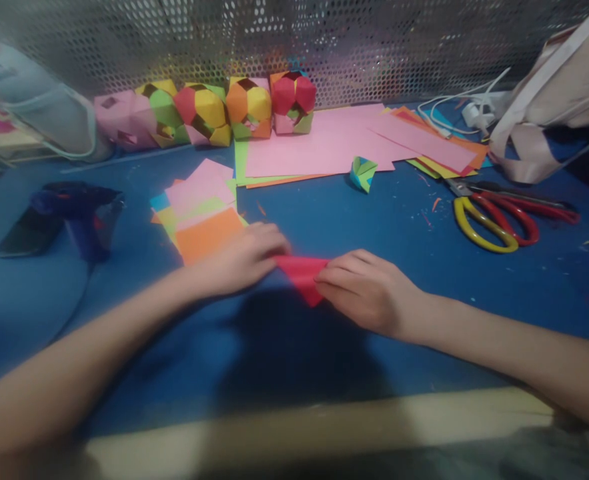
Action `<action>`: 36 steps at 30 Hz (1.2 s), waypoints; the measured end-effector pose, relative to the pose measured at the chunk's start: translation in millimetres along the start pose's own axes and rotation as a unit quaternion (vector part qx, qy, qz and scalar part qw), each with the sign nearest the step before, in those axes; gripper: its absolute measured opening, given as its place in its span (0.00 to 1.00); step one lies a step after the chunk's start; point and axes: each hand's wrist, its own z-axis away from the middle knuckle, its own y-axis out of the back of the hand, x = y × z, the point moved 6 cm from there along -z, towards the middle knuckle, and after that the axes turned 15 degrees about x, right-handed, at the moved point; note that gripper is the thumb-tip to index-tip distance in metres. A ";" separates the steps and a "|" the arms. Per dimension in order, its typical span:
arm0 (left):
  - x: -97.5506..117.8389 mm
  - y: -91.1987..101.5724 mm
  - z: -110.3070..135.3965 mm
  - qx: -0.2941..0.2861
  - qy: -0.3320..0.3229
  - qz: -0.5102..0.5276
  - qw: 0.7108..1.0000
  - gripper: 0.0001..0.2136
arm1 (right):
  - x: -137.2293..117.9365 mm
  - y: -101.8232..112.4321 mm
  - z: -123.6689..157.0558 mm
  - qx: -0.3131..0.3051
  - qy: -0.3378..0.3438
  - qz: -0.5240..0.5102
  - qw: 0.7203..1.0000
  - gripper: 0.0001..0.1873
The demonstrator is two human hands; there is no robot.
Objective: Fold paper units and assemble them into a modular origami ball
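Observation:
A red sheet of paper (301, 275), folded to a downward-pointing triangle, lies low over the blue table (294, 220) between my hands. My left hand (247, 260) grips its left corner, with the fingers bent and somewhat blurred. At the right side, the closed fingers of my right hand (367, 287) pinch the paper and cover that corner. Just beyond my left hand is a stack of coloured paper squares, an orange square (209, 235) on top. A small folded green and blue paper piece (363, 173) sits farther back.
Several folded paper balls (249, 107) line the back by a perforated metal panel (349, 60). Large pink sheets (319, 143) lie before it. Scissors (489, 217) are at right, a white cable (467, 113) behind them. A glue gun (81, 213) rests on a dark phone-like slab (31, 230) at left.

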 end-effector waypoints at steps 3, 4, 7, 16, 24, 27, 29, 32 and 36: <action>-1.3 2.1 -0.6 -0.004 0.002 0.004 1.000 0.09 | -0.9 0.9 -0.3 0.004 0.001 0.001 1.000 0.16; -1.6 3.0 -0.8 -0.004 0.005 0.006 1.000 0.09 | -1.2 1.1 -0.2 0.006 0.002 0.000 1.000 0.16; -2.2 5.8 -1.6 -0.005 0.014 0.013 1.000 0.09 | -1.4 0.5 0.9 0.003 0.001 -0.001 1.000 0.16; -5.2 9.4 -2.8 -0.004 0.033 0.000 0.999 0.08 | -0.5 -3.1 3.9 0.000 -0.009 0.017 1.000 0.15; -4.9 10.1 -2.6 -0.020 0.034 0.011 0.999 0.07 | -9.7 4.6 -3.7 -0.001 0.026 0.048 0.999 0.17; -4.7 12.1 -1.1 -0.046 0.039 0.017 0.998 0.08 | -11.0 4.2 -4.1 -0.012 0.036 0.058 0.998 0.17; -4.9 13.5 -0.1 -0.064 0.054 0.024 0.996 0.09 | -13.6 3.4 -3.6 -0.022 0.061 0.068 0.996 0.15; -5.8 13.4 0.4 -0.070 0.084 0.042 0.993 0.11 | -16.7 2.8 -2.4 -0.034 0.088 0.086 0.992 0.15; -4.3 8.1 -1.4 -0.020 0.058 0.047 0.997 0.11 | -19.3 -0.3 0.2 -0.065 0.109 0.100 0.987 0.16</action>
